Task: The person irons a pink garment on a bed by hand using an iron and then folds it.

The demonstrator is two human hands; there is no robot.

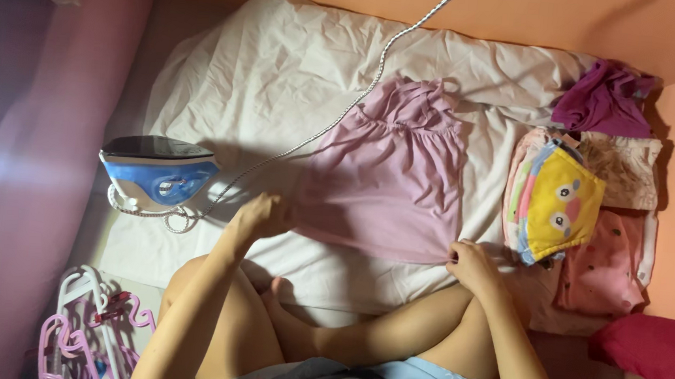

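A small lilac dress (pixel 390 173) lies spread flat on a white padded sheet (pixel 283 59) on the floor. My left hand (pixel 263 216) grips the dress's hem at its near left corner. My right hand (pixel 471 264) pinches the hem at the near right corner. My crossed legs (pixel 320 331) rest just below the hem. A blue and white iron (pixel 158 171) stands upright at the sheet's left edge, its braided cord (pixel 343 107) running across the sheet toward the top.
Folded children's clothes (pixel 581 214), a yellow piece on top, are stacked at the right. A purple garment (pixel 605 99) lies crumpled above them. Pink hangers (pixel 90 330) lie at the lower left. A red cushion (pixel 655 350) sits at the lower right beside an orange wall.
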